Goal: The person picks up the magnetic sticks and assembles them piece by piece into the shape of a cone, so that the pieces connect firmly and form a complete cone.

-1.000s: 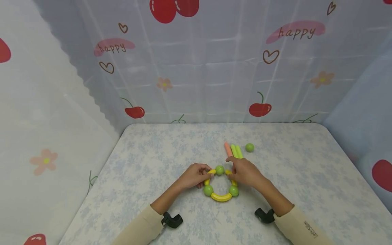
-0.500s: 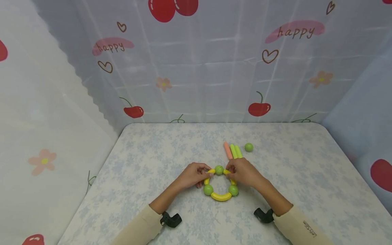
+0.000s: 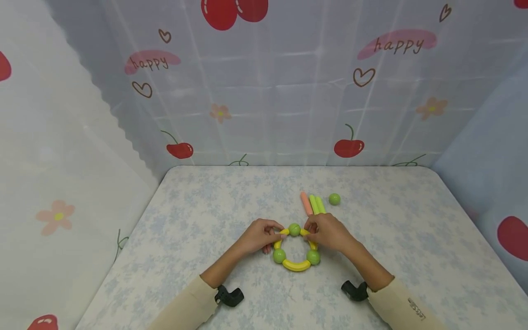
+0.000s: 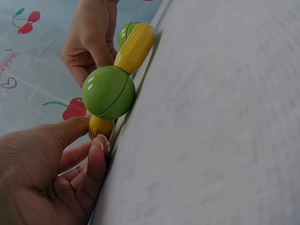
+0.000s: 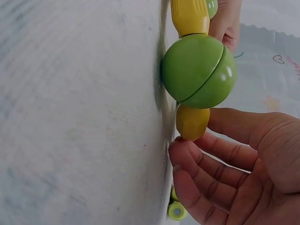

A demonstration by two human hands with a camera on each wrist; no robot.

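Observation:
A ring of yellow curved pieces and green balls lies on the table in the head view. My left hand (image 3: pixel 257 236) pinches its left yellow curved piece (image 3: pixel 277 245) between thumb and fingers. Opposite, my right hand (image 3: pixel 330 231) pinches the right yellow curved piece (image 3: pixel 313 245). Between the hands at the ring's far side is a green ball (image 3: pixel 294 229). A third yellow curved piece (image 3: pixel 297 266) joins the two near balls. The left wrist view shows a near green ball (image 4: pixel 108 92) right above the pinching fingertips; the right wrist view shows the other ball (image 5: pixel 199 71).
Behind the right hand lie a pink stick (image 3: pixel 306 204) and two light green sticks (image 3: pixel 317 205), their near ends hidden by the hand. A loose green ball (image 3: pixel 334 199) rests to their right. A printed curtain stands behind the table (image 3: pixel 198 197).
My right index finger has come down from a raised pose onto the right yellow piece. The gap between that piece and the far green ball has narrowed. My left hand keeps its hold.

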